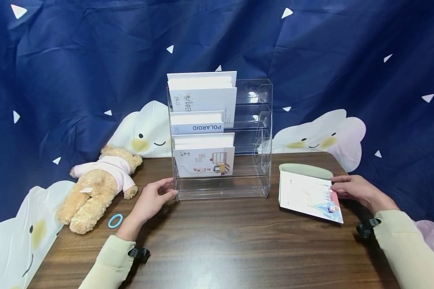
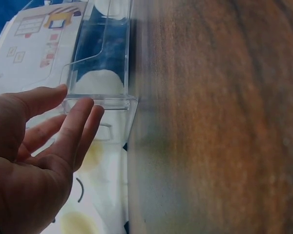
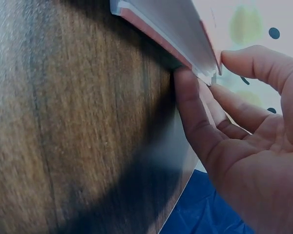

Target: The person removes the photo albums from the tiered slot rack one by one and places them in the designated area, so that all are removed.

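My right hand (image 1: 355, 190) pinches the right edge of a thin white book (image 1: 304, 194) with a blue and pink drawing on its cover. In the right wrist view, the thumb lies on one cover of the book (image 3: 161, 29) and fingers are under the other. The book is tilted and partly covers a pale green comb (image 1: 305, 170). My left hand (image 1: 152, 202) touches the lower left side of a clear tiered rack (image 1: 222, 195), its fingers fairly straight in the left wrist view. White books (image 1: 204, 160) stand in the rack's left half, one marked POLAROID (image 1: 202, 128).
A teddy bear (image 1: 97, 184) in a pink top lies face down at the left. Near it is a blue ring (image 1: 115, 220). The brown wooden table (image 1: 217, 241) extends in front of the rack, and a dark blue curtain (image 1: 130, 48) with clouds hangs behind.
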`<move>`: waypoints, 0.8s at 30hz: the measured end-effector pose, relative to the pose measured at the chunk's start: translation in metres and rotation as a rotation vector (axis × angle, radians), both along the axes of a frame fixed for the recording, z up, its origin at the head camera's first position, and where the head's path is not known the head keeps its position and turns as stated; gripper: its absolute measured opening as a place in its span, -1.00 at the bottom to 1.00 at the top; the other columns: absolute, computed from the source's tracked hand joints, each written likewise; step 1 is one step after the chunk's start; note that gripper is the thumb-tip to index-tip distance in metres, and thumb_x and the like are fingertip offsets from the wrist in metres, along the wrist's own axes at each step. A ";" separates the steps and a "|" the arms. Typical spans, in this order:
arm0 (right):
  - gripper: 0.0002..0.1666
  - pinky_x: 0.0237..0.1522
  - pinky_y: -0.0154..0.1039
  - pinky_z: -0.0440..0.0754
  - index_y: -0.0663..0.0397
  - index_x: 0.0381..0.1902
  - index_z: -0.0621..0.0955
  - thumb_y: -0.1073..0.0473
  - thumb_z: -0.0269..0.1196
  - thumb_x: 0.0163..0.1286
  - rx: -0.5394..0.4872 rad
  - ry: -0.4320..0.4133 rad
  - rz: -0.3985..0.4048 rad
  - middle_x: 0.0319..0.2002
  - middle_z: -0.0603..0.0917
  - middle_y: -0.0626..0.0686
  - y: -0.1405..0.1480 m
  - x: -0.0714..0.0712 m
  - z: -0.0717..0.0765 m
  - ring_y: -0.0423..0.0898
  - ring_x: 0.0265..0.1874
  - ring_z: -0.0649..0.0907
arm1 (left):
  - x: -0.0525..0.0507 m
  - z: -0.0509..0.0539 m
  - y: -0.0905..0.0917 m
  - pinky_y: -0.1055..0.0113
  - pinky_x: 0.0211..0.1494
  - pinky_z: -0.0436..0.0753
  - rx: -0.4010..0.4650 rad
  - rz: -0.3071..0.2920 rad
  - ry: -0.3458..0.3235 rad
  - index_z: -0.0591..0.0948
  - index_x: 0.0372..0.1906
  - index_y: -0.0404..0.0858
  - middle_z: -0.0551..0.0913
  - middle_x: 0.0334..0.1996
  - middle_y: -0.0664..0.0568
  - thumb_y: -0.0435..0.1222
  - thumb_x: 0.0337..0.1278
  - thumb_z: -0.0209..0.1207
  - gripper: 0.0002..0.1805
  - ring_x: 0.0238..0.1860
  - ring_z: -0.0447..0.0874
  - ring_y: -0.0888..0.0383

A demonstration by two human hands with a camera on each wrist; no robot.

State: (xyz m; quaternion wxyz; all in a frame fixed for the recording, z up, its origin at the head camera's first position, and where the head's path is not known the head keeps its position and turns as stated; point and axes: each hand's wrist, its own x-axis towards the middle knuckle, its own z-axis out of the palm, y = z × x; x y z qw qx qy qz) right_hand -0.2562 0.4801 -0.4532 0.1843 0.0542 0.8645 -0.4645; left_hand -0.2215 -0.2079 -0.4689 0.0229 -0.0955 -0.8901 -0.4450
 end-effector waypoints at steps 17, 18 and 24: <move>-0.11 -0.03 -0.43 0.80 0.74 0.63 0.13 0.18 0.23 0.72 -0.034 -0.034 -0.011 -0.10 0.79 -0.29 0.001 0.001 0.000 -0.45 -0.16 0.72 | 0.001 0.000 0.000 0.45 0.10 0.75 0.000 0.001 -0.007 0.63 0.48 -0.42 0.87 0.17 -0.27 -0.31 0.50 0.44 -0.43 0.14 0.90 -0.10; -0.12 -0.03 -0.43 0.80 0.74 0.62 0.13 0.18 0.22 0.72 -0.034 -0.032 -0.009 -0.10 0.79 -0.29 0.001 0.001 0.000 -0.45 -0.17 0.72 | 0.001 0.001 0.000 0.45 0.10 0.75 0.001 0.002 -0.007 0.63 0.48 -0.42 0.87 0.17 -0.27 -0.31 0.50 0.44 -0.43 0.14 0.90 -0.10; -0.11 -0.03 -0.43 0.81 0.74 0.63 0.13 0.17 0.22 0.73 -0.013 -0.033 -0.004 -0.10 0.79 -0.27 0.001 -0.001 0.000 -0.45 -0.17 0.72 | 0.001 0.002 0.000 0.39 0.14 0.77 -0.005 0.003 0.007 0.64 0.47 -0.41 0.88 0.15 -0.25 -0.31 0.49 0.44 -0.44 0.15 0.90 -0.11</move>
